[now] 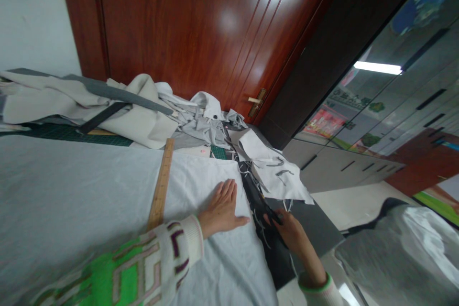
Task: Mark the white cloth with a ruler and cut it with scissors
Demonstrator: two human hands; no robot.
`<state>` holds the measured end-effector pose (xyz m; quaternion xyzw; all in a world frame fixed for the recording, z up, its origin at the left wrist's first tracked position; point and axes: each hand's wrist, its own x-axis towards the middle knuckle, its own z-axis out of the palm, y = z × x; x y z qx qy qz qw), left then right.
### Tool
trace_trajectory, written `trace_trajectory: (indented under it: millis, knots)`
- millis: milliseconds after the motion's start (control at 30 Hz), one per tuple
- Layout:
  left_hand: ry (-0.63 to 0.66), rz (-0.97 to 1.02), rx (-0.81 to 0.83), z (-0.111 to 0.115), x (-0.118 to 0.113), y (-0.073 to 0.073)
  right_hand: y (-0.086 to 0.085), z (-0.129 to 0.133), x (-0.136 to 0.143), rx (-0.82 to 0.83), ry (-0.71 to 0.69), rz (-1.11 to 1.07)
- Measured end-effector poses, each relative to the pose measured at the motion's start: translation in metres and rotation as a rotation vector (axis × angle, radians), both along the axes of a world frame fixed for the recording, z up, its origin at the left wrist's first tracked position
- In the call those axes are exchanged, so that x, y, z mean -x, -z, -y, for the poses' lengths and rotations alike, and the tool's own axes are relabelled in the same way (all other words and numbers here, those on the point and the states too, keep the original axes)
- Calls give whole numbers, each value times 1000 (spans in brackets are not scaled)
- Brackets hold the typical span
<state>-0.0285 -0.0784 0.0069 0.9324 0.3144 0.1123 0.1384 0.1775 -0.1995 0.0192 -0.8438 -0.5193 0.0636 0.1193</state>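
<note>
My left hand (223,208) lies flat on a large light grey cloth (89,191), its fingers stretched out and the thumb pointing right near the cloth's edge. A wooden ruler (162,184) rests on the cloth to the left of that hand and runs partly behind my sleeve. Just right of the cloth's edge, my right hand (293,233) is closed around the dark handles of a pair of scissors (271,214). Their blades point away from me beside the edge and are hard to make out against the black surface.
Cream and grey fabric pieces (143,119) lie heaped along the back, with a green cutting mat (68,135) partly under them. White cloth scraps (276,172) and loose threads are at the right. A wooden door (186,24) stands behind; a grey bag-like bundle (387,253) is at lower right.
</note>
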Motion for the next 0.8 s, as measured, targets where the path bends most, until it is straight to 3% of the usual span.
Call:
trace_trajectory:
  millis: [267, 800]
  knots:
    - [5, 3, 3, -1, -1, 1, 3, 7, -4, 16, -18, -65]
    - [0, 16, -2, -1, -2, 4, -7, -22, 14, 48, -31, 38]
